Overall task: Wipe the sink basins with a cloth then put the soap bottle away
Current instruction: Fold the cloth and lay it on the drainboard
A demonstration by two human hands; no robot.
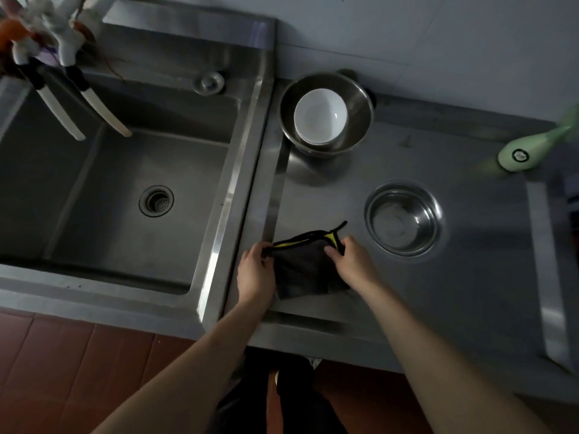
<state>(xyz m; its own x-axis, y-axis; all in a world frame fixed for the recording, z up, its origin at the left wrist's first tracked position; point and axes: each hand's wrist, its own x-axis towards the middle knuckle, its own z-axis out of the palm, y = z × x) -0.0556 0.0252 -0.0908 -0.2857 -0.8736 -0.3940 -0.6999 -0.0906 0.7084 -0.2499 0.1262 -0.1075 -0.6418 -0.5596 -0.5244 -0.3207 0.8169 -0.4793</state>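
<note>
Head view: both hands hold a dark cloth [305, 270] with yellow trim, on the steel surface [454, 277] just right of the sink basin [125, 189]. Left hand [255, 274] pinches the cloth's left corner, fingers curled on it; right hand [352, 261] pinches the right corner, thumb on top. Green soap bottle [529, 148] lies tilted at far right, well apart from the hands. White bowl [319, 115] sits inside a steel bowl [360, 101]; another steel bowl [404, 219] near the cloth.
</note>
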